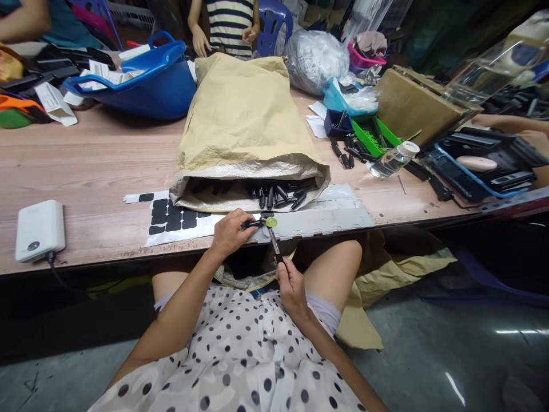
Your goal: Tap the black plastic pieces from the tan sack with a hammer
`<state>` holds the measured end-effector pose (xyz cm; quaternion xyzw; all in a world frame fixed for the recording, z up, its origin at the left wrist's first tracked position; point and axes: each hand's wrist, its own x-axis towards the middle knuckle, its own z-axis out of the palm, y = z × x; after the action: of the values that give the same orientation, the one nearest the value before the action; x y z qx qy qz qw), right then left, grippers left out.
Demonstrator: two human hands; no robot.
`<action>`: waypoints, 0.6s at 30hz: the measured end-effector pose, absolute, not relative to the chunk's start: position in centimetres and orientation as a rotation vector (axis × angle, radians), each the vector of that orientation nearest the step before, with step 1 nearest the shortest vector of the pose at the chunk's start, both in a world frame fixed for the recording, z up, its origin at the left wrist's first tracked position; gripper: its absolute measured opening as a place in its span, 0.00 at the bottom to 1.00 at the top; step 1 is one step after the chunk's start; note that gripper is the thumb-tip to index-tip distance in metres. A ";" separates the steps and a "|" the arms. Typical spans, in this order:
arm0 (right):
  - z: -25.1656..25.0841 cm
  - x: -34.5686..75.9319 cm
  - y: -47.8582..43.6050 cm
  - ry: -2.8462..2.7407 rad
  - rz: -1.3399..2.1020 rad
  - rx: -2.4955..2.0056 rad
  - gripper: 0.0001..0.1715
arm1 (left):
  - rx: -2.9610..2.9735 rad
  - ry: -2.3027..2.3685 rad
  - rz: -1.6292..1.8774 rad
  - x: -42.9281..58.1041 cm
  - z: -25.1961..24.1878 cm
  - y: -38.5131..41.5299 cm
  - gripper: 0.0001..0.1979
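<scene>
My left hand (pixel 232 233) is closed on a small black plastic part (pixel 252 224) at the table's front edge. My right hand (pixel 291 282) grips a slim hammer-like tool (pixel 274 243) with a black handle and a metal shaft. Its round yellow-green head (pixel 271 222) is at the end of the black part; whether they touch I cannot tell. Just beyond my hands lies a large tan sack (pixel 249 114), its mouth toward me, with several black cylindrical parts (pixel 278 195) inside. Under the sack's mouth are a grey-white board (pixel 338 214) and a sheet of black stickers (pixel 167 217).
A white power bank (pixel 40 230) with a cable sits at left. Behind are a blue basin (pixel 141 86) and a person in a striped top (pixel 229 23). To the right are a green tray (pixel 373 137), a clear bottle (pixel 392 160), a cardboard box (pixel 412 106) and a blue-rimmed tray (pixel 454 171).
</scene>
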<state>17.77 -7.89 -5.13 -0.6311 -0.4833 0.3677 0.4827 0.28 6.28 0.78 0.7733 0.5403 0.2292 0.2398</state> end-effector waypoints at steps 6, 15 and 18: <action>-4.3 17.8 -7.8 -1.272 0.730 -1.605 0.20 | 2.108 1.466 0.660 0.4 0.5 6.3 0.06; -4.0 17.5 -7.6 -1.333 0.715 -1.592 0.21 | 2.073 1.472 0.704 0.4 0.2 6.5 0.06; -4.2 17.2 -7.5 -1.360 0.690 -1.567 0.22 | 2.040 1.489 0.695 0.4 0.2 6.5 0.05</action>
<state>17.19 -7.55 -4.19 -0.6365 -0.5525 0.2801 0.4596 0.42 6.54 0.22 0.7524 0.5491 0.2565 0.2582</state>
